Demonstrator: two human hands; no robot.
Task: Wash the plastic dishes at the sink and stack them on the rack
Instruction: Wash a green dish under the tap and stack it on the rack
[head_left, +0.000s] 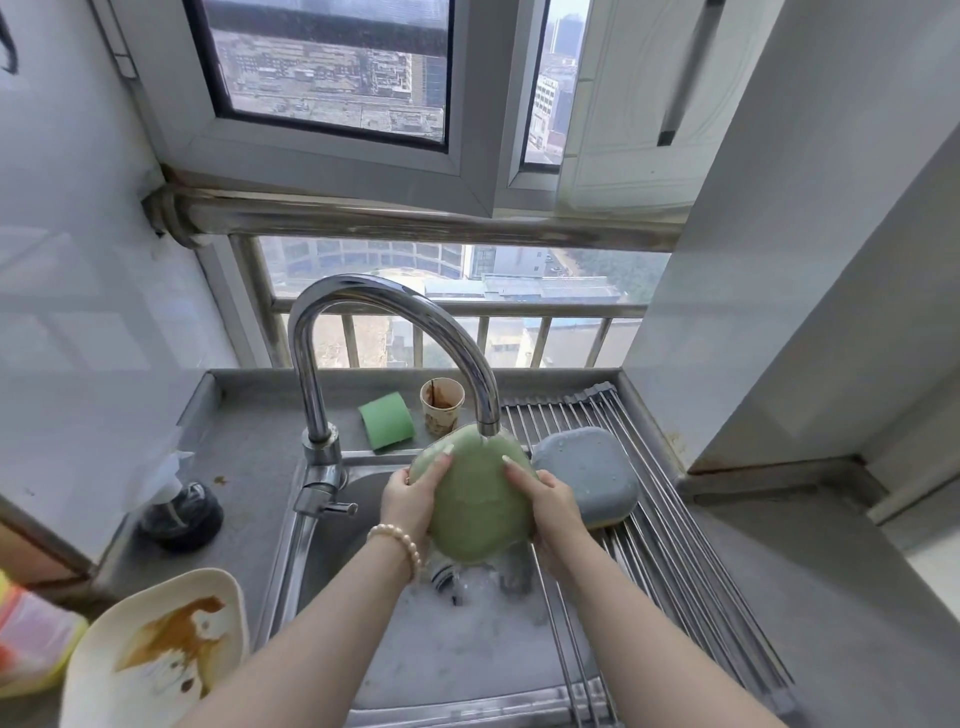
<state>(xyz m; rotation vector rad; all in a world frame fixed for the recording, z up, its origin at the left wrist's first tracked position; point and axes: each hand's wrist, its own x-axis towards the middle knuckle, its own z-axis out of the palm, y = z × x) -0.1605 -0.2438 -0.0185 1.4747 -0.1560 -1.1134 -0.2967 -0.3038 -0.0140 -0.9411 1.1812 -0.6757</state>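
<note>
Step in hand: rinsing the green dish under the faucet, its underside turned toward the camera.
Green dish: held over the sink, tilted, top edge just under the spout at about 12 o'clock, bottom edge hanging down toward 6 o'clock above the drain.
Long axis: runs roughly 12 to 6, leaning a little from 11 to 5.
Left hand: grasping the dish's edge at 9 o'clock, fingers curled over the rim, thumb not clearly seen.
Right hand: grasping the opposite edge at 3 o'clock, fingers laid across the back of the dish.
Rack: roll-up metal bars across the right of the sink, at 3 o'clock from the dish.
Blue dish: already upside down on the rack, just beside the green dish and the right hand.
Relation that matters: the rack lies to the right, so the right hand is the nearer one; I judge the dish would travel toward 3 o'clock and settle by or on the blue dish.
Left to wash: a stained cream plate on the desk at 7 o'clock and a soiled cup behind the faucet at 11 o'clock.
Also there: a green sponge by the cup and foam in the sink.
Risk: wet plastic may slip during a one-hand transfer.
</note>
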